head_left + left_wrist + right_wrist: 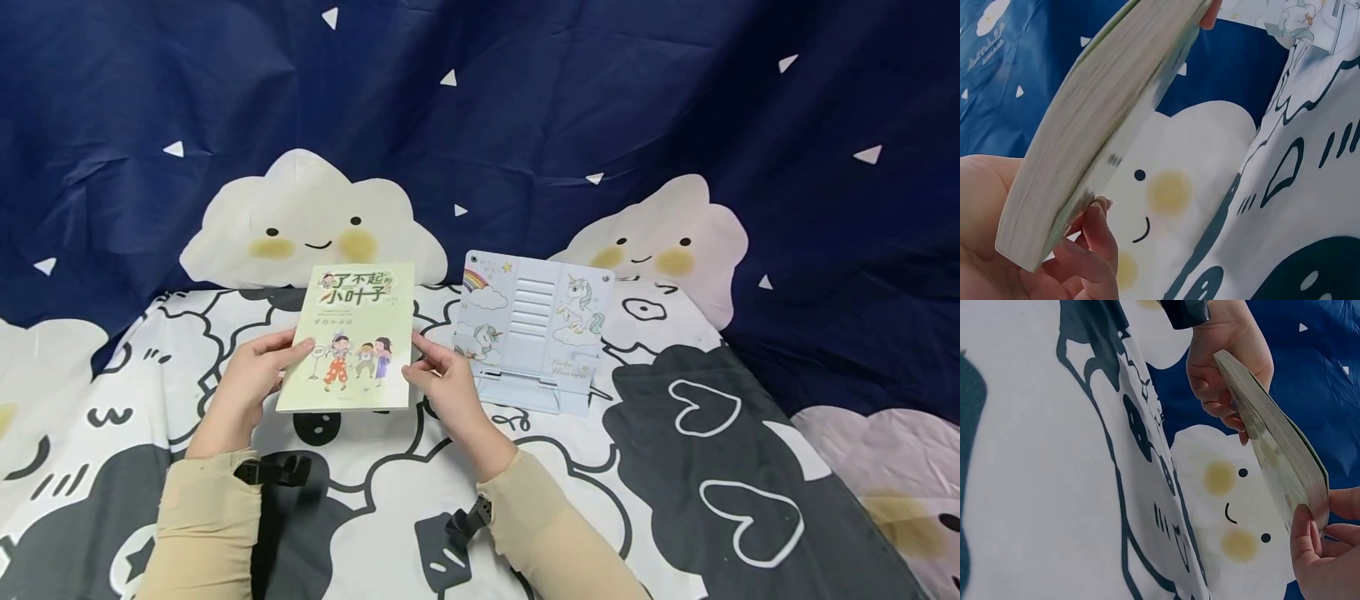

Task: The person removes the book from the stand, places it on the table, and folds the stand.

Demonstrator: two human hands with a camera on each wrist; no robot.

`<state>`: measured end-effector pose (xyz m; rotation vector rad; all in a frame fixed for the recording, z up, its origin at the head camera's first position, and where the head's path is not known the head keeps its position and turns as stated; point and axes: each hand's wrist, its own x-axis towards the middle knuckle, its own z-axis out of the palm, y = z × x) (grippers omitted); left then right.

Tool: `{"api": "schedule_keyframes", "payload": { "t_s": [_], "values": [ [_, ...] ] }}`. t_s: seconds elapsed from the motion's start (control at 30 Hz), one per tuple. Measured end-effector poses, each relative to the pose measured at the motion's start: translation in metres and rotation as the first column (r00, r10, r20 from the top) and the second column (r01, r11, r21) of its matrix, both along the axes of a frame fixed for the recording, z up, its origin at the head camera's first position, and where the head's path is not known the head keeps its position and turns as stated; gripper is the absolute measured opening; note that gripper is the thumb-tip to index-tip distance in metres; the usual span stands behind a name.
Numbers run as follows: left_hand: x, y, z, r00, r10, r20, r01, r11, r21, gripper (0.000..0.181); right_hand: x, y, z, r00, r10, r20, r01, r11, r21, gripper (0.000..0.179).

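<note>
Both hands hold a light-green paperback book (352,333) with cartoon children on its cover, which faces the head camera. My left hand (255,375) grips the book's left edge, thumb on the cover and fingers behind. At the opposite edge, my right hand (453,387) pinches it the same way. The left wrist view shows the thick page block of the book (1091,119) raised in front of the backdrop. To the right of the book, a pale blue book stand (532,329) with unicorns, a rainbow and slots leans back on the cloth; neither hand touches it.
A white cloth (390,517) with black cartoon drawings covers the table. Behind it hangs a dark blue curtain (525,108) with smiling clouds and small white triangles. Black straps (273,471) circle the sleeved wrists.
</note>
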<state>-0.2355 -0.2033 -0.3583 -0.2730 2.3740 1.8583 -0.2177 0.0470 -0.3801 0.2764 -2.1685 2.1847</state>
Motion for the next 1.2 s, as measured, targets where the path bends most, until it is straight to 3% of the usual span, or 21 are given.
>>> {"api": "schedule_keyframes", "payload": {
  "t_s": [0.27,0.47,0.77,1.2],
  "values": [
    [-0.003,-0.004,-0.012,0.999,-0.045,0.009,0.045,0.993,-0.107,0.069,-0.003,-0.002,-0.010,0.999,0.044,0.018,-0.045,0.998,0.050,0.056],
    [-0.006,-0.004,-0.019,0.999,-0.032,0.015,0.034,0.988,-0.148,0.069,-0.003,-0.001,-0.016,0.993,0.097,0.072,-0.103,0.991,0.089,0.063],
    [-0.008,-0.004,-0.025,0.999,-0.034,0.005,0.034,0.985,-0.168,0.066,-0.003,-0.003,-0.024,0.992,0.077,0.096,-0.081,0.996,0.033,0.065],
    [-0.007,-0.010,-0.025,0.999,-0.035,0.030,0.040,0.980,-0.196,0.068,-0.004,-0.009,-0.036,0.988,0.068,0.139,-0.067,0.998,-0.013,0.064]
  ]
}}
